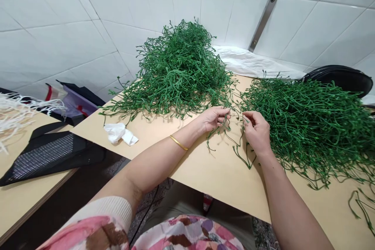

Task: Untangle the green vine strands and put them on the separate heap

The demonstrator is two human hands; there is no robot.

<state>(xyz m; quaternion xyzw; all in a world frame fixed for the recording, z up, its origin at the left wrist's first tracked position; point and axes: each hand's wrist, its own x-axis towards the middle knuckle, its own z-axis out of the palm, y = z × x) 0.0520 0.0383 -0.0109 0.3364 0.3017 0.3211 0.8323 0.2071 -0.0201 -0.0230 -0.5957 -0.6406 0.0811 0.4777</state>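
Observation:
Two heaps of thin green plastic stems lie on the light wooden table [199, 164]: a tall pile [181, 66] at the back centre and a wide one [310, 125] on the right. Between them, my left hand [215, 119] has its fingers closed on some green stems, whose ends hang over the tabletop. Just to its right, a small gap away, my right hand [257, 129] is pinched, thumb against forefinger, at the end of a green strand. Loose stems [243, 158] trail on the table below both hands.
Crumpled white tissue [119, 133] lies near the table's left edge. A black bag [340, 80] stands behind the right heap. White cloth [249, 60] lines the tiled wall. A second table at the left holds white strands [20, 113] and a black mesh item [49, 154].

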